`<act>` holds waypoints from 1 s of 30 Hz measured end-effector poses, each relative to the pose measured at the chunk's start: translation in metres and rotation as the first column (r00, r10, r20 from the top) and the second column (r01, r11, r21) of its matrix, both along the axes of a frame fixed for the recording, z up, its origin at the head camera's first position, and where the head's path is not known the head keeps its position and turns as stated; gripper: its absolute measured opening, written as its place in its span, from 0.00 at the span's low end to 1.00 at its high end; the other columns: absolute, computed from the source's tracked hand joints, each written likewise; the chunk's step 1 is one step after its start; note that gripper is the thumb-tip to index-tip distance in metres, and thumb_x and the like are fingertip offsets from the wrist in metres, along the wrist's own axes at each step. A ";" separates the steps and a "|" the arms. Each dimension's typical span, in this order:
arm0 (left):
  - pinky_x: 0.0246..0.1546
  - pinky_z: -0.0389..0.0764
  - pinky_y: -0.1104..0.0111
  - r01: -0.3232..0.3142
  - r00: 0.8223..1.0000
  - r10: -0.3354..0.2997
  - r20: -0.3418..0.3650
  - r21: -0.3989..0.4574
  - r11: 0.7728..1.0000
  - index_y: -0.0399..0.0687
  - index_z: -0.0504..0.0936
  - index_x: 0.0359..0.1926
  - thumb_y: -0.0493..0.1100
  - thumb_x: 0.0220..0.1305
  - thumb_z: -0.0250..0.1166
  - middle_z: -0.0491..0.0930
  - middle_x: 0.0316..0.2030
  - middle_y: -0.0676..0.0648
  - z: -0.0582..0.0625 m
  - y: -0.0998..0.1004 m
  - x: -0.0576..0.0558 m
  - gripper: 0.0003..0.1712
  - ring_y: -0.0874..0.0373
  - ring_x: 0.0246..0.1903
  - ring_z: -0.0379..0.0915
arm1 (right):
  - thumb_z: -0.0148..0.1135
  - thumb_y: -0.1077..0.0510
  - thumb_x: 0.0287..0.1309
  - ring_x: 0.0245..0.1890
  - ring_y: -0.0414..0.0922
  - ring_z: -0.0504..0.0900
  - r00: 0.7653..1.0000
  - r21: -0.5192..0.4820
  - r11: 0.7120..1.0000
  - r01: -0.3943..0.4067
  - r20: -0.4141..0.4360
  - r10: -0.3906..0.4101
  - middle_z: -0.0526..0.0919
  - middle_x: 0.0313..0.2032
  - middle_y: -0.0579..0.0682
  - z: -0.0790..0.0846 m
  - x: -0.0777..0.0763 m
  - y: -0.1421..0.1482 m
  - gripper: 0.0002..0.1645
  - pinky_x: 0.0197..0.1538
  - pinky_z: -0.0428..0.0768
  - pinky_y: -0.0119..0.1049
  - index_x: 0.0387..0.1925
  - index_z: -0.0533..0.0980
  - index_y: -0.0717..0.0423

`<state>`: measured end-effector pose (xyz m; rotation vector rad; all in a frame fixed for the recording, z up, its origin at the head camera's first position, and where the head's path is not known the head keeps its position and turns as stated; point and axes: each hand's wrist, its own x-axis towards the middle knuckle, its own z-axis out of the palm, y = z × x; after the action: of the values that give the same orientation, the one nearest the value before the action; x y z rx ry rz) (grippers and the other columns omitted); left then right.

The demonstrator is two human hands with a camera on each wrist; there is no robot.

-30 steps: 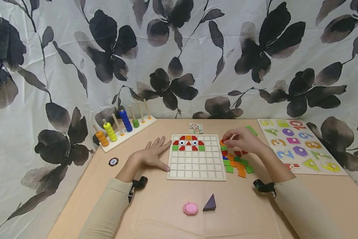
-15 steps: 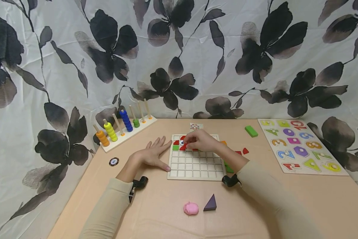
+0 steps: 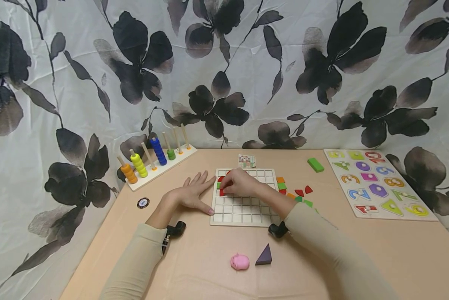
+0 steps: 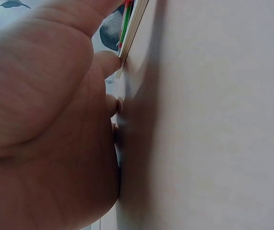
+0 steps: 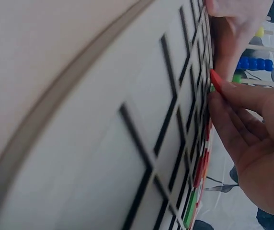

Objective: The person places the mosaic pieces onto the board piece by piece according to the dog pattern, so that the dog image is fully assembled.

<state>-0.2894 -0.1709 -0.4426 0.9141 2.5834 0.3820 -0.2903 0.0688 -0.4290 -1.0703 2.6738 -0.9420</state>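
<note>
A white grid board (image 3: 243, 217) lies on the table, its upper rows partly filled with colored tiles. Over its upper left part is my right hand (image 3: 242, 183), pinching a red tile (image 5: 215, 80) between thumb and fingertips. The tile is just at the grid surface; whether it sits in a cell cannot be made out. My left hand (image 3: 188, 196) lies spread on the table, its thumb and index finger against the board's left edge. Much of the tile pattern is hidden behind my right hand. Loose red tiles (image 3: 309, 189) and an orange tile (image 3: 280, 179) lie right of the board.
A patterned card (image 3: 246, 161) lies behind the board, a green block (image 3: 316, 165) to the right. Farther right is a number puzzle (image 3: 361, 183). A peg stacker (image 3: 159, 166) and a round chip (image 3: 143, 203) are left. In front are a pink pig (image 3: 240, 262) and purple triangular block (image 3: 264, 255).
My right hand has moved left from the loose tiles onto the board, then slightly farther left and down, with the red tile pinched. My left hand has stayed in place.
</note>
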 end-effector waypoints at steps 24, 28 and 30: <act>0.68 0.30 0.41 -0.006 1.000 0.006 0.006 -0.001 1.000 0.60 0.40 0.76 0.79 0.39 0.65 0.27 0.75 0.41 -0.003 -0.001 0.000 0.71 0.43 0.73 0.20 | 0.65 0.59 0.60 0.41 0.37 0.77 0.976 0.215 0.973 -0.088 -0.176 0.127 0.82 0.39 0.41 -0.010 -0.002 -0.009 0.10 0.47 0.76 0.33 0.42 0.85 0.50; 0.68 0.30 0.41 -0.005 1.000 0.005 0.005 -0.001 1.000 0.60 0.39 0.76 0.80 0.39 0.65 0.27 0.75 0.40 -0.003 -0.001 0.000 0.71 0.43 0.73 0.20 | 0.65 0.60 0.60 0.42 0.38 0.77 0.974 0.208 0.973 -0.100 -0.178 0.138 0.82 0.39 0.42 -0.011 -0.002 -0.009 0.10 0.48 0.76 0.33 0.43 0.85 0.50; 0.68 0.30 0.41 -0.004 1.000 0.004 0.004 -0.003 1.000 0.59 0.39 0.77 0.80 0.39 0.65 0.27 0.75 0.40 -0.002 -0.001 0.000 0.71 0.43 0.73 0.20 | 0.65 0.61 0.59 0.43 0.38 0.77 0.977 0.199 0.976 -0.091 -0.174 0.127 0.83 0.40 0.42 -0.012 -0.002 -0.009 0.10 0.49 0.76 0.33 0.43 0.85 0.50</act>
<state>-0.2898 -0.1718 -0.4447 0.9062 2.5814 0.3806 -0.2919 0.0598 -0.4406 -1.3036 2.7461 -0.5799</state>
